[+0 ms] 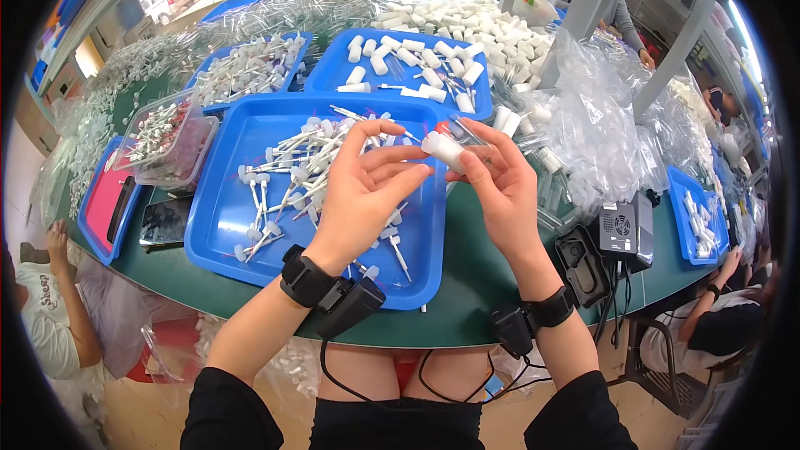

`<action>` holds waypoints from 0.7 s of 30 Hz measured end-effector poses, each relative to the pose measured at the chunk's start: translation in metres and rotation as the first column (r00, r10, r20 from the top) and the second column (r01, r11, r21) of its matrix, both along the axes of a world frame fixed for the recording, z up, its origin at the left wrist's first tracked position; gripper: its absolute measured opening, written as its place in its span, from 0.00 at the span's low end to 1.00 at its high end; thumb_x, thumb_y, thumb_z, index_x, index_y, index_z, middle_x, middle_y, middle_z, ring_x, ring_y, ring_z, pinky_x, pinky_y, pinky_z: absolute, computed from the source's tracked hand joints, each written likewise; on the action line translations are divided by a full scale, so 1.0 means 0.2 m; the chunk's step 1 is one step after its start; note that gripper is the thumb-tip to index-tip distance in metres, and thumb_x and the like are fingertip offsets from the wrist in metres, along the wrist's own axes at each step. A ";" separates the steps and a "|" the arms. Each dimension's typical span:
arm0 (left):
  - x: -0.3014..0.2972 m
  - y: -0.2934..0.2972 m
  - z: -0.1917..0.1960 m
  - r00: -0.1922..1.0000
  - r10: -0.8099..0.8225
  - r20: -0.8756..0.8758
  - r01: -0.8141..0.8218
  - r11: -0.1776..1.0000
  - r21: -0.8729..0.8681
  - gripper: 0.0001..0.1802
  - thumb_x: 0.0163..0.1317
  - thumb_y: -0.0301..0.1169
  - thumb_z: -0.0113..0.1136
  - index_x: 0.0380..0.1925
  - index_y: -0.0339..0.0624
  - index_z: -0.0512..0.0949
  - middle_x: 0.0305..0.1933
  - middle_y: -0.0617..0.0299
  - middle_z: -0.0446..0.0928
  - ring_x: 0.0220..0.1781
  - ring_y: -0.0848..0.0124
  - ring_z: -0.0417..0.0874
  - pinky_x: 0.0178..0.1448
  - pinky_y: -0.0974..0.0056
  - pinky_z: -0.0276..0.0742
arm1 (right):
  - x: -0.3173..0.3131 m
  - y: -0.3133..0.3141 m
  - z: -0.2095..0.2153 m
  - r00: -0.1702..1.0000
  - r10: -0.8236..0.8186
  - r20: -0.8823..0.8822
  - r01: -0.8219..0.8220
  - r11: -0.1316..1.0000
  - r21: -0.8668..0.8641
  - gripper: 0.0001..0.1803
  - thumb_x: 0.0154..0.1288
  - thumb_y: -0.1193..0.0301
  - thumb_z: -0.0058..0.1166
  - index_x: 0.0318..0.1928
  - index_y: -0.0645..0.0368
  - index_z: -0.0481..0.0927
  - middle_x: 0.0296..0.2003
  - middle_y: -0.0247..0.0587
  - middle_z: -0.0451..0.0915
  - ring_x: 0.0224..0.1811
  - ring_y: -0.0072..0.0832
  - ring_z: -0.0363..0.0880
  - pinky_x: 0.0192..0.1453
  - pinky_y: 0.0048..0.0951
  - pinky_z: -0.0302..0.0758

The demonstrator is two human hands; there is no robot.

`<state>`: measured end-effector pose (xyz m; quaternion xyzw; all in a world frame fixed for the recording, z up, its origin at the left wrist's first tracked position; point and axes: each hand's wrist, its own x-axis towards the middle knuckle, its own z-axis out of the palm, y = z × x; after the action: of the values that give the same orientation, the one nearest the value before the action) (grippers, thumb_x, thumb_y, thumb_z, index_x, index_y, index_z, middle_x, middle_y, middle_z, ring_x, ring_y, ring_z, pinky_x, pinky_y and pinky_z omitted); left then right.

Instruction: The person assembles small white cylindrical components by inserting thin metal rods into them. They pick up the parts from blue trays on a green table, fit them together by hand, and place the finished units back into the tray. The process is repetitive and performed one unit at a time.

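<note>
In front of my chest, my right hand [504, 187] grips a short white cylindrical cap [444, 150] between thumb and fingers. Something clear and thin shows by its index finger, too small to make out. My left hand [367, 187] is beside the cap's left end, fingers spread and curved, its fingertips close to or touching it. Below the left hand lies a large blue tray [208, 229] with a heap of thin white sticks with pale translucent heads [312, 154]. Both wrists wear black straps with small black devices.
Behind are a blue tray [329, 75] of white caps and another [304, 54] of headed sticks. A clear tub [171, 171], a phone [167, 221] and a pink-lined tray [104, 192] stand left. Plastic bags [596, 117], a black box [625, 233] and metal posts are right. Co-workers sit both sides.
</note>
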<state>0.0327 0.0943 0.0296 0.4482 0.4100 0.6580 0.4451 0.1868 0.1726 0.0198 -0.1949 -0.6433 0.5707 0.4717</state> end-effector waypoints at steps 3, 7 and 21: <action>0.01 0.01 -0.01 0.997 0.013 -0.078 -0.008 0.998 0.060 0.21 0.58 0.21 0.57 0.53 0.37 0.69 0.45 0.51 0.78 0.43 0.70 0.81 0.46 0.71 0.77 | 0.00 -0.02 0.01 0.999 0.009 0.044 -0.010 0.999 0.030 0.19 0.64 0.76 0.50 0.55 0.62 0.70 0.42 0.44 0.78 0.40 0.23 0.78 0.45 0.24 0.76; -0.02 0.01 -0.01 0.997 0.008 -0.076 -0.007 1.000 0.003 0.23 0.57 0.20 0.58 0.54 0.37 0.71 0.41 0.54 0.79 0.36 0.72 0.82 0.40 0.71 0.78 | -0.01 -0.05 0.02 0.999 -0.015 0.045 0.011 0.996 0.091 0.19 0.61 0.78 0.53 0.54 0.61 0.72 0.44 0.43 0.78 0.40 0.22 0.78 0.45 0.23 0.76; -0.02 0.00 -0.02 0.998 -0.020 -0.064 0.018 0.999 -0.030 0.16 0.60 0.26 0.57 0.47 0.34 0.72 0.39 0.55 0.78 0.33 0.72 0.81 0.39 0.69 0.78 | 0.02 -0.02 0.03 0.987 -0.158 0.031 0.146 0.961 0.234 0.18 0.61 0.77 0.52 0.53 0.60 0.74 0.40 0.39 0.79 0.36 0.20 0.76 0.41 0.21 0.74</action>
<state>0.0278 0.0951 0.0266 0.4664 0.4297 0.6327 0.4445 0.1899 0.1677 0.0262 -0.2016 -0.6998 0.4493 0.5175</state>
